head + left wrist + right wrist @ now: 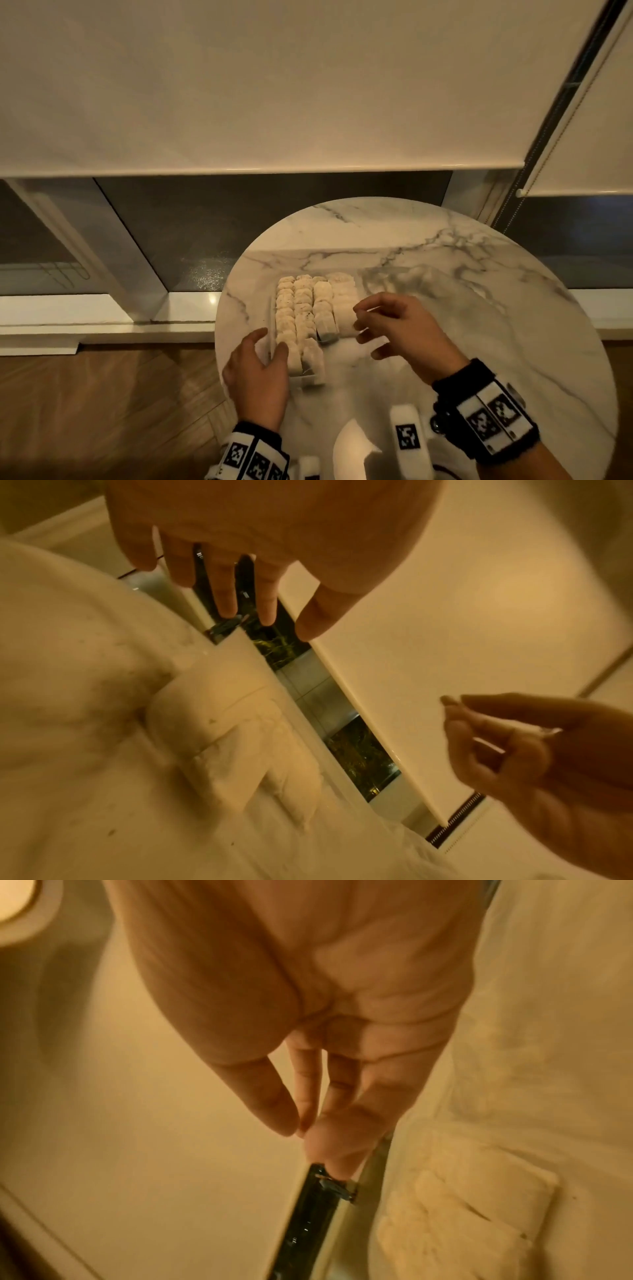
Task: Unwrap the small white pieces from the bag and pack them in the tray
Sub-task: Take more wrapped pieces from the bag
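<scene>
1. Round marble tabletop (445,274), carrying a clear tray (272,318) packed with four rows of small white pieces (308,308); rows run away from the viewer, pieces touching one another.
2. Left hand (255,373) at the tray's near left corner, thumb and fingers (258,334) loosely spread to either side of the tray wall; contact with the wall likely but not certain. Nothing pinched.
3. Right hand (400,329) hovering just beside the right-hand row, fingers (364,310) curled and drawn close together; whether something thin and clear is pinched between them cannot be told.
4. Bag not identifiable in any view; pale, blurred shapes at the lower edge of the head view left unnamed.
5. Risk, near end of the rows: two pieces there standing out past the others, close to the tabletop's front; a nudge from the left palm likely to tip them out.
6. Risk, light tray: a sideways press from either hand without a counter-hold likely to slide the whole tray towards the tabletop's left edge, which lies near.
7. Risk, soft pieces: firm pinching while squeezing in another piece likely to dent or crumble neighbours and buckle a row upward.
8. Risk, dim warm light: wrapping film hard to see, so scraps easily left among the packed pieces.
</scene>
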